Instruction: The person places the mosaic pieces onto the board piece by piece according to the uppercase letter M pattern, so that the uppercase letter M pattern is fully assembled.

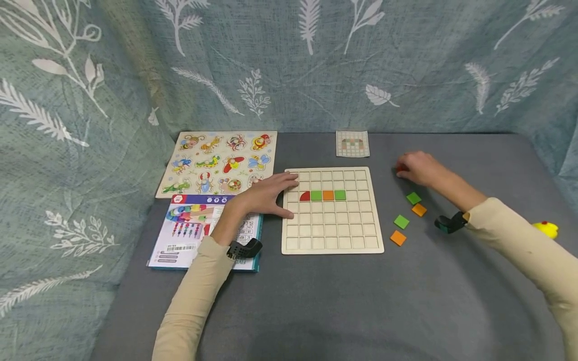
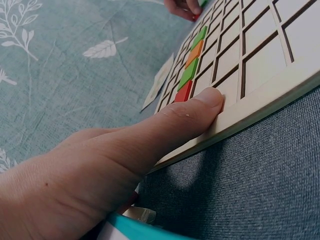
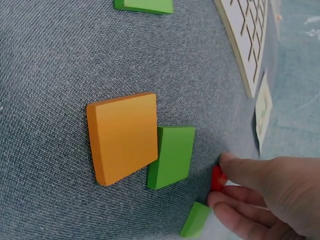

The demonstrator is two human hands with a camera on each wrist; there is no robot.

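Note:
A square wooden grid board (image 1: 332,235) lies flat on the grey table. One row of it holds a red piece with a rounded corner (image 1: 305,196), a green square (image 1: 316,195), an orange square (image 1: 328,195) and another green square (image 1: 340,195). My left hand (image 1: 266,194) rests at the board's left edge, its thumb (image 2: 207,100) on the rim and its fingers spread. To the right of the board, my right hand (image 1: 420,168) pinches a small red piece (image 3: 217,178) between thumb and fingers; its exact shape is mostly hidden. A green piece (image 3: 195,220) lies by those fingertips.
Loose green (image 1: 401,221) and orange (image 1: 398,237) squares lie right of the board. A small printed pattern card (image 1: 352,144) is behind it. On the left are an insect puzzle board (image 1: 217,150) and a printed box (image 1: 180,245). A yellow toy (image 1: 546,229) sits far right.

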